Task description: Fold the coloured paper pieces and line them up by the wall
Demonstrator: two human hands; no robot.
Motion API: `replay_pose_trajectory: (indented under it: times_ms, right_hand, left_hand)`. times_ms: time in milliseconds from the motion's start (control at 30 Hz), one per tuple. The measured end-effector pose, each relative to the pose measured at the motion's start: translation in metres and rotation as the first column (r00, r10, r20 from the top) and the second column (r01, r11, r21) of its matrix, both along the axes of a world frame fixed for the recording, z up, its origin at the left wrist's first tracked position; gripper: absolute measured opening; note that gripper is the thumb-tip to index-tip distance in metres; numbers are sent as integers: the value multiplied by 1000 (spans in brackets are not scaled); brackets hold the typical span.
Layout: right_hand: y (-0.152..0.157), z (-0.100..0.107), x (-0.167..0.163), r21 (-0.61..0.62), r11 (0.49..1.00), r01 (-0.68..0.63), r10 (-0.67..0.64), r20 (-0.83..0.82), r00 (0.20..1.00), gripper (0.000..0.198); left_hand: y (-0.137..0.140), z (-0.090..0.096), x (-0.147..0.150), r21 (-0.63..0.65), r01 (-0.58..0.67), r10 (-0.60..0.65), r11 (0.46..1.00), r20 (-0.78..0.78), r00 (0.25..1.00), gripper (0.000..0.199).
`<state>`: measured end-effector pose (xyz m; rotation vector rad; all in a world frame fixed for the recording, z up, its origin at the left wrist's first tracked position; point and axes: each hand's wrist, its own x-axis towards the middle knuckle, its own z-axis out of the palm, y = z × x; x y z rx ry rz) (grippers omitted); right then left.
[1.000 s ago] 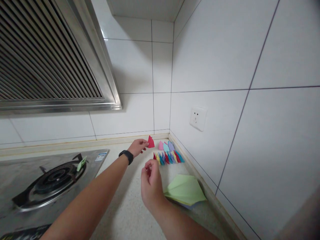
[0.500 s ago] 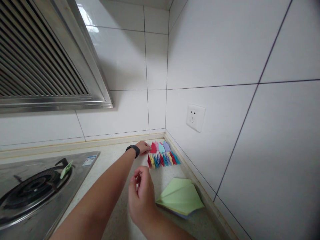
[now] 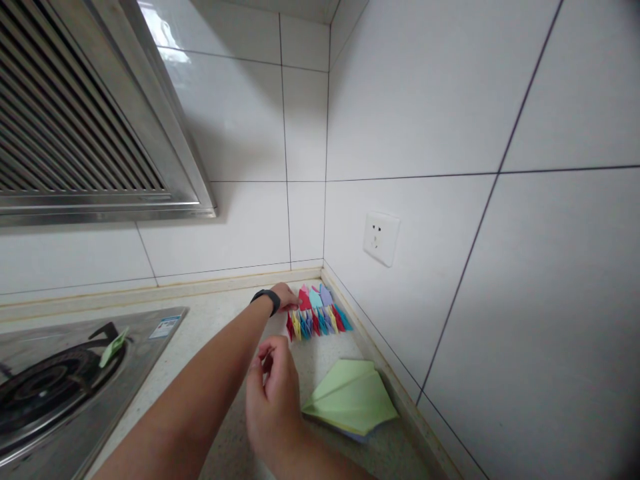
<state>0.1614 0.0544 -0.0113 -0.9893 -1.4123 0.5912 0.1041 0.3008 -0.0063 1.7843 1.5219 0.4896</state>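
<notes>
My left hand [image 3: 285,297], with a black band on its wrist, reaches into the counter's back corner. Its fingers are closed at the left edge of a red folded paper piece [image 3: 305,299]. Light blue [image 3: 316,298] and lavender folded pieces [image 3: 326,296] stand to the right of it, and a little pink shows behind. In front runs a row of several narrow folded papers [image 3: 320,323] in red, yellow, blue and purple. Nearer to me, my right hand [image 3: 275,400] hovers with fingers curled and nothing visible in them. Beside it lies a pale green paper plane [image 3: 353,397] over other coloured paper.
To the left is a gas stove [image 3: 145,357], with a small green folded paper [image 3: 114,347] on its burner. A range hood [image 3: 185,180] hangs above. The tiled right wall carries a socket [image 3: 381,239]; a raised edge runs along the counter's walls.
The red piece has shifted slightly right in my left hand, covering more of the pink one. My right hand keeps its curled shape. The whole view has turned a little to the right.
</notes>
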Motion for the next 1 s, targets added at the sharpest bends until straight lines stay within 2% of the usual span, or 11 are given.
replay_pose_trajectory:
  times_ms: [367, 500, 600, 700, 767, 900, 1000]
  right_hand:
    - [1, -1, 1, -16, 1000, 14, -13, 31, 999, 15]
    - [2, -4, 0, -7, 1000, 25, -25, 33, 999, 16]
    - [3, -4, 0, 15, 1000, 2, -2, 45, 999, 18]
    - [3, -3, 0, 21, 1000, -8, 7, 47, 999, 14]
    - [4, -2, 0, 19, 1000, -11, 10, 66, 998, 12]
    - [6, -2, -1, 14, 998, -59, 57, 114, 992, 11]
    - [6, -2, -1, 23, 996, -86, 82, 138, 987, 11]
  left_hand:
    - [5, 4, 5, 58, 13, -5, 998, -127, 992, 32]
    - [-6, 14, -5, 155, 10, 19, 988, -184, 983, 34]
    - [-27, 21, -27, 267, 12, 52, 964, -230, 972, 34]
    - [-55, 26, -70, 348, -4, 113, 937, -291, 950, 29]
    - [-72, 32, -113, 389, -62, 209, 919, -348, 914, 25]
    - [-108, 55, -220, 442, -243, 448, 864, -451, 772, 25]
    - [-137, 70, -289, 442, -351, 551, 826, -496, 671, 27]
